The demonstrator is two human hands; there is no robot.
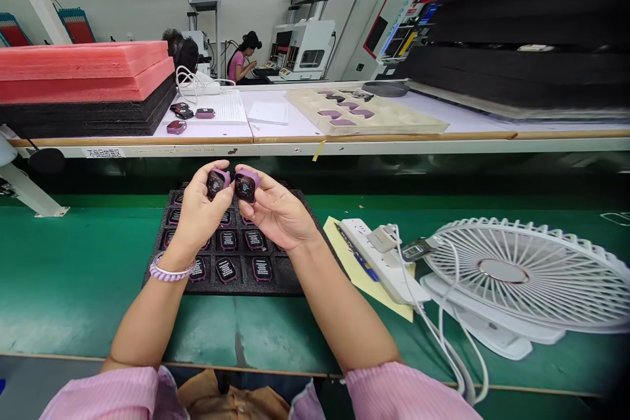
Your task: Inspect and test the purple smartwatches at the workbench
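My left hand (199, 210) pinches a small purple smartwatch body (217, 182), screen facing me. My right hand (275, 210) grips a second purple watch body (245, 185) right beside it, the two nearly touching. Both are held above a black foam tray (290, 279) on the green conveyor belt. The tray holds several more purple watch bodies (226, 269) in rows. A beaded bracelet sits on my left wrist.
A white power strip (384, 259) on yellow paper and a white desk fan (522, 275) lie to the right. Behind, a shelf carries pink and black foam stacks (83, 88), loose watch bodies (176, 126) and a beige tray (369, 115). Two people sit far back.
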